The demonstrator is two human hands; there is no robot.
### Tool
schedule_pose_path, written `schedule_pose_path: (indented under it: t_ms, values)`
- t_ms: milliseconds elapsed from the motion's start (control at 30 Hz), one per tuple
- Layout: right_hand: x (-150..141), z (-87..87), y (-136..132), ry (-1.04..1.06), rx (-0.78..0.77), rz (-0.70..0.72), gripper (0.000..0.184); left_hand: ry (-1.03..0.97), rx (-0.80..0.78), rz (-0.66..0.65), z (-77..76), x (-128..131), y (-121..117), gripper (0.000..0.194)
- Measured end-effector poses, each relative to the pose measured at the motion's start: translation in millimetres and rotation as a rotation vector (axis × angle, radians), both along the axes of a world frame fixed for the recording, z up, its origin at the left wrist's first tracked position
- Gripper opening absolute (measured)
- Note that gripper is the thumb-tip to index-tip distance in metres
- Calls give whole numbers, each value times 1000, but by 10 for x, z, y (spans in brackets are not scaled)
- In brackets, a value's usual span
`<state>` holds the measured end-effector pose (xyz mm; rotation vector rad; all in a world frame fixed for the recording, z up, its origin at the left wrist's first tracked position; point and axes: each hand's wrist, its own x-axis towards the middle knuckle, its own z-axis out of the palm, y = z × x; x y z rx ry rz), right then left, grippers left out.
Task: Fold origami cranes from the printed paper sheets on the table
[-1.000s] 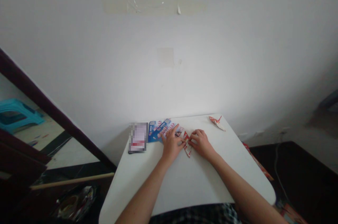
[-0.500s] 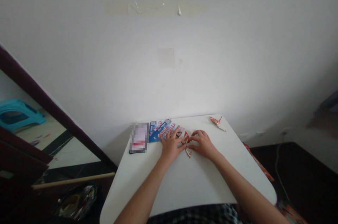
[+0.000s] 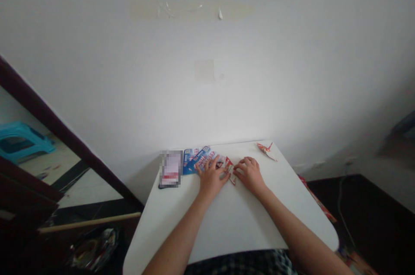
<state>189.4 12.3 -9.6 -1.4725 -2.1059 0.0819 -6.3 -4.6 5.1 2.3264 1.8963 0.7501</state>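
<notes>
A small folded paper, red and white with print on it, lies on the white table between my two hands. My left hand holds its left side down with thumb and fingertips; the other fingers spread over the blue leaflets. At the paper's right edge my right hand is closed, thumb and fingers pinching it. My fingers hide part of the folds. A folded paper crane, red and white, sits apart near the table's back right corner.
A phone, blurred out, lies at the left of the white table. The wall rises right behind the table. On the floor to the left stand a bag-lined bin and, farther off, a blue plastic stool.
The folded paper has shifted slightly, its lower tip now farther from me. My right hand's fingers have drawn back a little to the paper's right edge. The left hand stays nearly in place.
</notes>
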Motion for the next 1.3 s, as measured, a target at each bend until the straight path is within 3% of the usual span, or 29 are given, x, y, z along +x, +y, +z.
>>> schedule_pose_path:
  t_ms: [200, 367, 667, 800, 1000, 1300]
  values:
    - [78, 77, -9, -40, -86, 29, 22, 56, -59, 32, 52, -8, -45, 31]
    - [114, 97, -1, -39, -126, 75, 32, 107, -79, 17, 50, -7, -95, 53]
    - [139, 114, -7, -40, -149, 117, 33, 127, -109, 5, 74, 1, -130, 64]
    - [148, 124, -4, -37, -178, 119, 35, 109, -151, 15, 87, -23, -108, 61]
    - [158, 161, -21, -39, -207, 125, 39, 77, -204, 35, 93, -80, -52, 36]
    - [161, 180, -67, -42, -263, 142, 60, 63, -201, 49, 66, -65, -55, 36]
